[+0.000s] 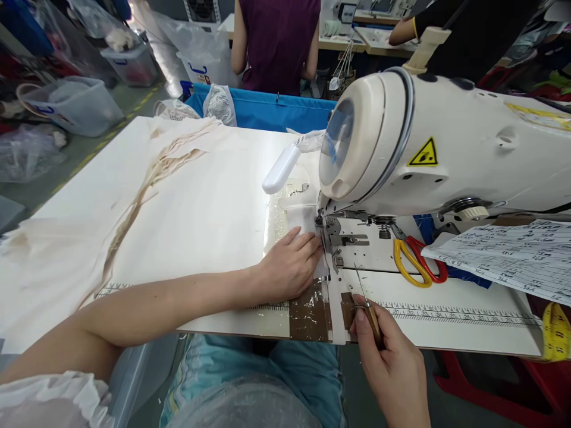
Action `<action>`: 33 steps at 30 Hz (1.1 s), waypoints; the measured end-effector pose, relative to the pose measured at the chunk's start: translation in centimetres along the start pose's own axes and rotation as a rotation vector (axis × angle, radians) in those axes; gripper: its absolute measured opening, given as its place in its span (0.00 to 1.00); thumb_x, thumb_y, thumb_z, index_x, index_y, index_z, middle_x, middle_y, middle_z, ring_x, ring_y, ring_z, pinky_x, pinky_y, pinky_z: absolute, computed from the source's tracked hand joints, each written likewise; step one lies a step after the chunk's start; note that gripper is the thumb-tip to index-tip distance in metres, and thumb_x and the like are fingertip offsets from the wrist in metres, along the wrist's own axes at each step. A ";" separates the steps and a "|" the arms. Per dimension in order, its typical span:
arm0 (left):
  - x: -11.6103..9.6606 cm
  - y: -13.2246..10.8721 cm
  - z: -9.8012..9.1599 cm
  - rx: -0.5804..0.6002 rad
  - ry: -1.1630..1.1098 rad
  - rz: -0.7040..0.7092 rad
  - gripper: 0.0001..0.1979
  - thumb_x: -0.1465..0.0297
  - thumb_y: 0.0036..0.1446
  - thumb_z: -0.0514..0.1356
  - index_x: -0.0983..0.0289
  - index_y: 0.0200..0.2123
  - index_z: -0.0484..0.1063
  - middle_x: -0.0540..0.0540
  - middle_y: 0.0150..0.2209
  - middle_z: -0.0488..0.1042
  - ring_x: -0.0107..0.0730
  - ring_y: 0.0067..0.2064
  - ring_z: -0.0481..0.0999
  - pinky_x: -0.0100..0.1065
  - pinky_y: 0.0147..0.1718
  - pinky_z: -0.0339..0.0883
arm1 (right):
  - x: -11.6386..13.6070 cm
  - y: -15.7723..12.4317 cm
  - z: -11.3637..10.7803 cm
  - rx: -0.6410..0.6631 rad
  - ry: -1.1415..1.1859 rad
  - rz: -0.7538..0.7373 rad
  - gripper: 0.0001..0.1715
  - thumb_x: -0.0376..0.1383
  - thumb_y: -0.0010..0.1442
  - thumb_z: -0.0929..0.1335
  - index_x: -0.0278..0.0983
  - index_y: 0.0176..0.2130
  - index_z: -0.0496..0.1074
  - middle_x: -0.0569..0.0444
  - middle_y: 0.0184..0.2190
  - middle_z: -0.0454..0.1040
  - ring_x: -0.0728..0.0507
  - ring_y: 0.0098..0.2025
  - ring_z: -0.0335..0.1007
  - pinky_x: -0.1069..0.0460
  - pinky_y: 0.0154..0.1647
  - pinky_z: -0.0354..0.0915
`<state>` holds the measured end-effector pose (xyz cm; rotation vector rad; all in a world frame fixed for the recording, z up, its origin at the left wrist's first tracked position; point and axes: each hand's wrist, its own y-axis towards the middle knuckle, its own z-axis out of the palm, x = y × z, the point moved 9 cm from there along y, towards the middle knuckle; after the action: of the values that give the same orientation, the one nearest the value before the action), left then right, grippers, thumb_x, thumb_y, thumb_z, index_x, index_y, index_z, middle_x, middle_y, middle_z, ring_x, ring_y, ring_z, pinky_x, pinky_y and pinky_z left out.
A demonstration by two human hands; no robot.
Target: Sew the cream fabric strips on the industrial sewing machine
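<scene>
My left hand (291, 266) lies flat, fingers stretched forward, on a small white fabric piece (300, 216) beside the needle area of the sewing machine (473, 154). Its fingertips are close to the metal presser foot (325, 233). A narrow white strip (335, 309) runs from the foot down to the table's front edge. At that edge, my right hand (392, 364) is closed around the wooden handle of an awl (373, 324), whose thin metal point is directed up and left, to the right of the strip. The needle tip itself cannot be made out.
Scissors (413, 261) with yellow and red handles and written paper sheets (513, 252) lie right of the machine bed. Long beige fabric strips (147, 184) cover the left of the table (209, 208). A blue cloth bin (276, 113) and a person (279, 41) are beyond.
</scene>
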<state>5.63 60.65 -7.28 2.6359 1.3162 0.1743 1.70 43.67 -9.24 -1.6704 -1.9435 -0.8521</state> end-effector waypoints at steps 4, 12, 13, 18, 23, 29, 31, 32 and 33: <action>-0.2 -0.2 -0.1 -0.014 0.004 0.000 0.22 0.68 0.66 0.49 0.77 0.56 0.68 0.70 0.58 0.68 0.51 0.59 0.66 0.48 0.61 0.55 | -0.2 -0.1 0.0 -0.009 -0.009 0.033 0.23 0.50 0.66 0.63 0.39 0.49 0.77 0.50 0.32 0.81 0.44 0.26 0.76 0.55 0.23 0.69; -0.4 -0.3 -0.1 -0.012 0.002 -0.002 0.21 0.67 0.66 0.50 0.76 0.55 0.68 0.69 0.58 0.68 0.50 0.59 0.66 0.45 0.57 0.59 | -0.4 -0.3 0.0 0.003 0.000 0.045 0.24 0.50 0.66 0.64 0.38 0.50 0.77 0.49 0.35 0.82 0.42 0.31 0.79 0.56 0.23 0.69; -0.4 -0.3 -0.1 -0.013 0.000 0.000 0.21 0.67 0.66 0.51 0.76 0.55 0.68 0.69 0.58 0.68 0.50 0.58 0.66 0.45 0.56 0.60 | -0.5 -0.3 0.1 0.002 -0.005 0.043 0.24 0.50 0.66 0.64 0.38 0.50 0.77 0.49 0.36 0.82 0.42 0.32 0.79 0.55 0.23 0.70; -0.4 -0.3 -0.2 -0.037 -0.004 -0.001 0.22 0.67 0.65 0.51 0.78 0.55 0.68 0.70 0.57 0.69 0.50 0.57 0.67 0.46 0.56 0.60 | -0.5 -0.4 -0.1 -0.009 0.018 0.080 0.26 0.51 0.65 0.65 0.38 0.53 0.76 0.48 0.42 0.82 0.43 0.29 0.78 0.55 0.21 0.68; 0.2 -0.2 0.1 -0.068 0.011 -0.018 0.22 0.66 0.67 0.50 0.76 0.56 0.68 0.70 0.57 0.69 0.48 0.58 0.67 0.44 0.56 0.60 | -0.4 -0.5 -0.1 -0.016 0.109 0.107 0.31 0.50 0.64 0.66 0.39 0.61 0.67 0.46 0.48 0.79 0.40 0.46 0.78 0.53 0.37 0.73; 1.3 0.2 0.4 -0.068 0.011 -0.046 0.22 0.66 0.67 0.50 0.76 0.56 0.68 0.68 0.58 0.68 0.48 0.57 0.67 0.44 0.55 0.60 | 2.6 0.1 0.5 -0.083 0.182 -0.086 0.17 0.42 0.67 0.65 0.38 0.52 0.72 0.45 0.50 0.76 0.41 0.50 0.74 0.51 0.45 0.72; 1.7 0.5 0.4 -0.060 0.000 -0.056 0.21 0.66 0.67 0.50 0.76 0.54 0.68 0.68 0.56 0.69 0.47 0.56 0.68 0.43 0.53 0.61 | 5.0 0.7 1.1 -0.072 0.151 -0.253 0.13 0.38 0.68 0.64 0.38 0.50 0.72 0.46 0.45 0.77 0.43 0.47 0.75 0.51 0.45 0.71; 1.8 0.6 0.4 -0.053 -0.006 -0.062 0.20 0.67 0.66 0.50 0.76 0.53 0.69 0.68 0.54 0.70 0.46 0.54 0.68 0.43 0.51 0.62 | 6.2 0.9 1.5 -0.065 0.130 -0.349 0.12 0.36 0.68 0.64 0.38 0.50 0.71 0.47 0.43 0.77 0.44 0.45 0.75 0.51 0.43 0.72; 2.0 0.7 0.5 -0.045 -0.012 -0.069 0.19 0.68 0.66 0.50 0.76 0.52 0.69 0.67 0.53 0.70 0.46 0.53 0.69 0.42 0.50 0.63 | 7.4 1.0 1.8 -0.065 0.092 -0.438 0.12 0.34 0.69 0.63 0.37 0.50 0.71 0.47 0.41 0.76 0.44 0.43 0.75 0.51 0.42 0.72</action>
<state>7.46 61.82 -7.53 2.5460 1.3806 0.1757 1.53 50.30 -5.37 -1.2252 -2.2743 -1.1377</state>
